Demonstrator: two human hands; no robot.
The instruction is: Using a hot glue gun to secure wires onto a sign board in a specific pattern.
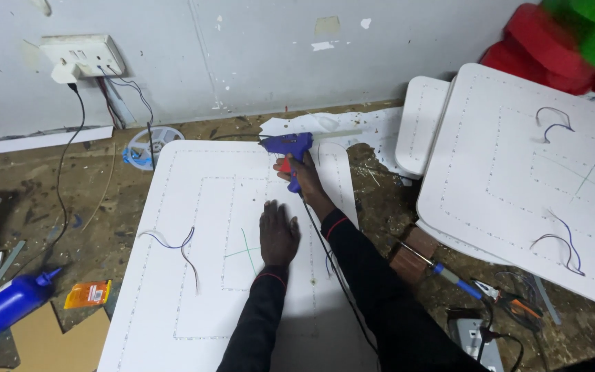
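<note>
Right hand (302, 180) gripping a blue hot glue gun (288, 145) at the far edge of a white rounded board (173, 289), left hand (278, 234) pressed flat, fingers spread, on the board's middle, soldering iron (442, 271) on the tabletop (63, 227) to the right

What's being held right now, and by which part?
The right hand grips a blue glue gun by its handle. The left hand holds nothing, resting flat on the white board.

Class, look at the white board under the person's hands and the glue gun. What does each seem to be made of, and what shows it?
White board: probably foam or plastic sheet, matte, smooth, rounded corners, rows of dots along its outline. Glue gun in the right hand: moulded blue plastic, slightly glossy, with a pale, translucent stick at its back.
</note>
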